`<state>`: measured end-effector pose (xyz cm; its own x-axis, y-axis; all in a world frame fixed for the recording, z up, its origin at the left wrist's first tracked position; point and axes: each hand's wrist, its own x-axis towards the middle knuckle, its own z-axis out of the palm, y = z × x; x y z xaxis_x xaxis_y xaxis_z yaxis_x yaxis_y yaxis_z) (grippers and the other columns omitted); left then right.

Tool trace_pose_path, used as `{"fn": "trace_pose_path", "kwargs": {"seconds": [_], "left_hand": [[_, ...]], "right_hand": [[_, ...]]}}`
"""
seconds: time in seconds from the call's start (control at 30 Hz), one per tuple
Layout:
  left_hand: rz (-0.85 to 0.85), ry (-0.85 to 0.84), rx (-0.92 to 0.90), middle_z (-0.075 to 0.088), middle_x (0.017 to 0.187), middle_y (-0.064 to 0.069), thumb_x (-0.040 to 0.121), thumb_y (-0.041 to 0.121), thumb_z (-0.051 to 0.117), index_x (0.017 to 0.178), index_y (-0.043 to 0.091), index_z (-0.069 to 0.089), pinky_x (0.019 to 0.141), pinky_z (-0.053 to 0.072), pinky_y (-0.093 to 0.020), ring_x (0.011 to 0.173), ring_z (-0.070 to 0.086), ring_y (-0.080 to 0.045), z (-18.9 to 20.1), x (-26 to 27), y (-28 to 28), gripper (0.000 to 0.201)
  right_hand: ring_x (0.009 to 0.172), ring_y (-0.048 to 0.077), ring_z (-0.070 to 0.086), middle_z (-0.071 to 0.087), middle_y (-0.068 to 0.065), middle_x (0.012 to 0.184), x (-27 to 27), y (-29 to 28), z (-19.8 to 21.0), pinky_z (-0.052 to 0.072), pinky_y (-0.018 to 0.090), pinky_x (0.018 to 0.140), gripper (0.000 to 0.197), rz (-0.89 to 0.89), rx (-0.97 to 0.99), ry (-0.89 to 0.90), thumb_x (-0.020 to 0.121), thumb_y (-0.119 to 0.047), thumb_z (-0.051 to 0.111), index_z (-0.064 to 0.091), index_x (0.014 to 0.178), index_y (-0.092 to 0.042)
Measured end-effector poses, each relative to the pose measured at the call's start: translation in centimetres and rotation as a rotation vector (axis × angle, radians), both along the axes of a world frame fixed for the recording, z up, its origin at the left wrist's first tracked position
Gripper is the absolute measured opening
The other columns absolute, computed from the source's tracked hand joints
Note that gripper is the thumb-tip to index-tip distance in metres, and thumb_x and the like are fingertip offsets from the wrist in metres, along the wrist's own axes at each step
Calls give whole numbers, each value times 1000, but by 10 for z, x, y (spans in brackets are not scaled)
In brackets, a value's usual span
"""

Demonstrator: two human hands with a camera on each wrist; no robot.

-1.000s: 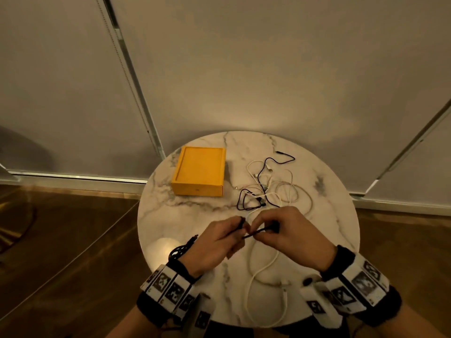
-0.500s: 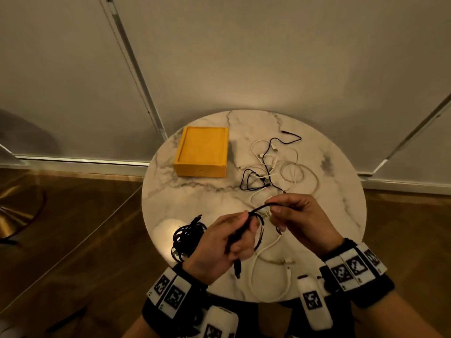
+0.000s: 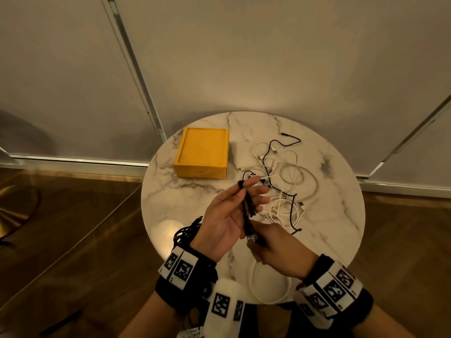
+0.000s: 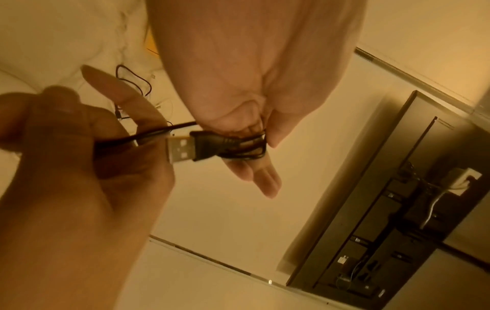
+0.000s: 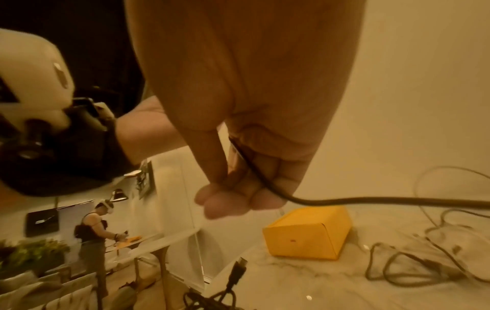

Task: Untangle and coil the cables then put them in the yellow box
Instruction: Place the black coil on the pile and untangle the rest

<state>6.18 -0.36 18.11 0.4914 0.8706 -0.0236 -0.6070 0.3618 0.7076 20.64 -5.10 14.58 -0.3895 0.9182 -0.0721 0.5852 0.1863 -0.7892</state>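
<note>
Left grip: left hand (image 3: pixel 228 213) is palm up above the table; the thumb presses a small bundle of black cable (image 3: pixel 247 203) against the fingers, so the hand is closed on it. In the left wrist view several loops lie under the thumb and the USB plug (image 4: pixel 183 149) sticks out toward the wrist.
Right grip: right hand (image 3: pixel 274 245) sits just beside the left one, nearer to the body, and pinches the free run of the same black cable (image 5: pixel 267 186) between thumb and fingers.
Coiled bundle: another black cable bundle (image 3: pixel 186 231) lies on the table at the near left edge, partly hidden by the left wrist. It looks already coiled, but I cannot tell how neatly.
Yellow box (image 3: pixel 203 153): it stands at the far left part of the round marble table (image 3: pixel 341 203), well apart from both hands. I see no cable inside it.
Tangle: white and black cables (image 3: pixel 283 181) are mixed in a loose pile at the right of the box, beyond the hands. One white cable (image 3: pixel 269 286) makes a loop at the near edge of the table.
Progress: I judge the task is in an early part. One cable seems coiled, one is being wound now, and nothing seems to be in the box yet.
Left to do: finish this coil, separate the pile, coil each cable, and put all into the box.
</note>
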Motion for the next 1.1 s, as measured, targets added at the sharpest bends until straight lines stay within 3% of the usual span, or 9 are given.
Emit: {"fn": "trace_pose_path", "kwargs": {"seconds": [0.07,0.17,0.33,0.5,0.63,0.8,0.9,1.0,1.1], "left_hand": [[52,127,114,72,100,-12,97,5,40,130,-2,48,79,53,-28,88,69,-23,-4,3,3,35],[134,347,318,73,97,-7,102,1,33,136,2,40,88,51,-36,91,69,-24,-10,8,4,35],[232,402,229,74,99,-9,103,3,31,134,2,40,82,51,-26,95,70,-25,-13,3,11,33],[71,900,528,73,90,-5,102,19,42,118,16,57,81,54,-34,83,70,-18,-26,-14,13,22],[-266,657,319,60,65,-11,102,33,33,94,9,61,58,42,-26,52,51,-19,-13,-16,5,38],[-245,520,276,45,51,-1,96,30,40,70,24,62,49,24,-26,48,32,-15,0,-12,13,35],[-316,491,331,38,50,-1,99,24,38,80,13,64,53,17,-37,47,26,-16,6,-13,15,34],[-345,427,292,32,48,2,99,23,38,87,2,62,48,22,-23,44,24,-11,11,-14,15,35],[-352,258,182,35,45,4,96,27,46,83,6,65,46,28,-19,41,26,-7,16,-16,14,31]], "right_hand": [[49,4,52,65,-2,61,2,4,5,47,28,60,13,29,20,-89,87,-7,51,55,97,-15],[56,3,52,64,-7,65,13,15,14,45,30,65,16,18,105,-227,86,-14,57,59,102,-17],[73,14,62,60,-10,63,13,19,27,47,32,73,19,106,72,-291,87,-18,58,61,106,-19],[68,11,61,68,-7,72,16,26,56,44,29,66,18,126,219,-281,86,-21,54,70,95,-23],[58,7,56,65,-6,65,22,38,70,47,28,61,17,77,259,-214,79,-13,57,71,86,-20],[59,12,59,66,0,64,19,44,81,50,35,62,11,-65,244,-17,74,-13,57,67,79,-14],[54,10,62,65,0,56,16,44,91,51,30,61,14,-58,220,55,72,-1,59,61,81,-11],[57,8,61,65,-3,58,17,47,97,50,25,64,22,-66,285,26,72,5,60,59,85,-13],[65,7,60,65,-7,68,24,59,93,49,23,67,16,-106,346,-34,77,1,67,67,84,-14]]}}
